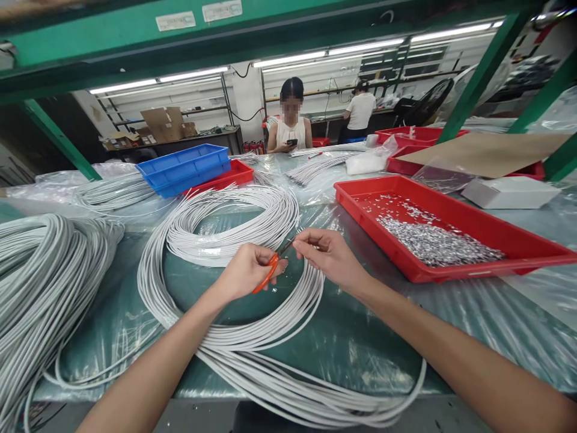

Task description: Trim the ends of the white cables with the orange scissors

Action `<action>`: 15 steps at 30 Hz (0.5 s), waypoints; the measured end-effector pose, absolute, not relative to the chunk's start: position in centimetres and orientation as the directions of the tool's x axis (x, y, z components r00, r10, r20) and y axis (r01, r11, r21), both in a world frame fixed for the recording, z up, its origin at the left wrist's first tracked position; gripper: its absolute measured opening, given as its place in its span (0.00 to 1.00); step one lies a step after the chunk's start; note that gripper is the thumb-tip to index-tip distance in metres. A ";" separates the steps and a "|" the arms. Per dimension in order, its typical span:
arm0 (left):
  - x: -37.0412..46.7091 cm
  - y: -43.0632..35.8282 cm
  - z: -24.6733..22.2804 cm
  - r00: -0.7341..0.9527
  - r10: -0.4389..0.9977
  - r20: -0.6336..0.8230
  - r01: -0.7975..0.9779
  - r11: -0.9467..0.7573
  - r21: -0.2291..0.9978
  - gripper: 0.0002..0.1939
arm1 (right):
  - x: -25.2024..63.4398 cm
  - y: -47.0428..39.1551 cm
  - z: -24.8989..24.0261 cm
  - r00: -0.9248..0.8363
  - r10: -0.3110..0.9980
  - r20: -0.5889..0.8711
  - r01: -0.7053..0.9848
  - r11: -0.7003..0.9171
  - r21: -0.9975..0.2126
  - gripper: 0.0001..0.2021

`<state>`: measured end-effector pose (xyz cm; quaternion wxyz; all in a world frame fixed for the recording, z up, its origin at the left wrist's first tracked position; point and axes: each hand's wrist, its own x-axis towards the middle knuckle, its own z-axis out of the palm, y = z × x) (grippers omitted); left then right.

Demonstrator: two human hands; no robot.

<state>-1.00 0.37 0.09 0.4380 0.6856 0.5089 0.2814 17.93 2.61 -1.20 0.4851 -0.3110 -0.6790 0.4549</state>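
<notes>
My left hand [247, 268] is closed around the orange handles of a small pair of scissors [271, 270], whose dark blades point up and right. Against the blade tips, my right hand [331, 255] pinches thumb and forefinger on something too small to name; fine metallic ends show just past the fingertips. Both hands are over a large coil of white cable [151, 276]. A smaller coil of white cable [211, 248] lies at its far side. Strands from the large coil sweep toward the table's near edge.
On the right, a red tray [376, 231] contains many small silvery metal pieces [433, 240]. More cable [49, 282] is heaped at the left. A blue bin [184, 168] sits beyond the coils. Across the table a person [288, 129] holds a phone. A green beam [121, 42] crosses overhead.
</notes>
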 end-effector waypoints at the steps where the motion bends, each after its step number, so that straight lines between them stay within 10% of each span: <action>1: -0.9 0.4 0.1 0.329 0.942 -0.064 0.445 -0.095 0.890 0.19 | 17.9 2.5 -1.3 -0.309 0.856 0.415 0.017 0.441 -0.897 0.11; 10: -0.5 0.2 0.0 0.369 0.920 -0.134 0.393 -0.024 0.919 0.20 | 17.6 1.6 -1.7 -0.208 0.644 0.736 0.480 0.723 -0.497 0.08; 15: -0.5 0.4 0.2 0.272 0.962 -0.026 0.359 -0.076 0.930 0.16 | 17.5 2.1 -2.0 -0.198 0.804 0.561 0.289 0.595 -0.750 0.10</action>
